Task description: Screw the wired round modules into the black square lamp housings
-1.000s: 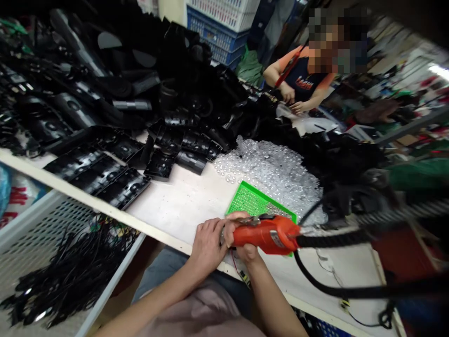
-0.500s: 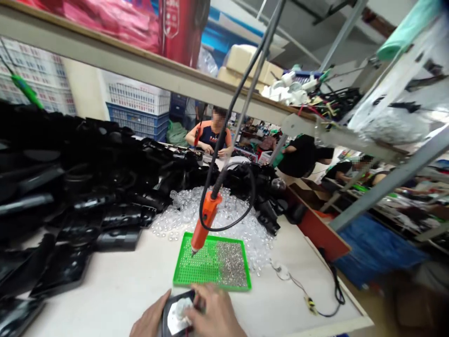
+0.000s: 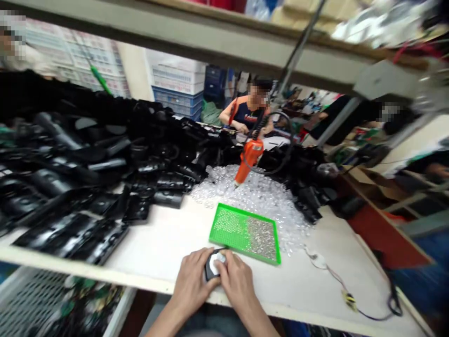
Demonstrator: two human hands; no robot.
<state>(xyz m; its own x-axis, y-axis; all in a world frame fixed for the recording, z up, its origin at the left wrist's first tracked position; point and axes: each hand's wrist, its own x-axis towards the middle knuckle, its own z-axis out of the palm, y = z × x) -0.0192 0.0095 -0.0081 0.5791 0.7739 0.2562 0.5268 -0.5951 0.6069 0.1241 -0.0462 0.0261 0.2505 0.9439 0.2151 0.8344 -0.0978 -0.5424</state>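
Both hands now off the orange screwdriver [image 3: 249, 157]; a second ago they gripped it at the near side of the green tray [image 3: 277, 243]. Half a second ago it hung over the tray; now it hangs past the tray's far edge, above the pile of clear plastic pieces [image 3: 259, 192]. Hands and black part [image 3: 208, 271] remain on the near side of the tray, close to its near-left corner.

Left hand [image 3: 192, 276] curled round the left side of the black part, fingers closed on it. Right hand [image 3: 238, 276] curled round the other side, fingers bent, thumb on the white piece [image 3: 218, 263] on top. The hands cover much of the part; its underside can't be seen.

Small metal screws [image 3: 261, 236] heaped in the tray's right half. Clear pile crowds the tray's far and right sides. Black plastic parts [image 3: 168, 199] spread left of and beyond the tray. Thin cable with a yellow block [image 3: 349, 299] lies right of the tray. Screwdriver's cord loop [image 3: 289, 145] dangles beyond the tray, partly in front of a co-worker [image 3: 245, 114]. Shelf beam [image 3: 210, 40] crosses above and beyond the tray.
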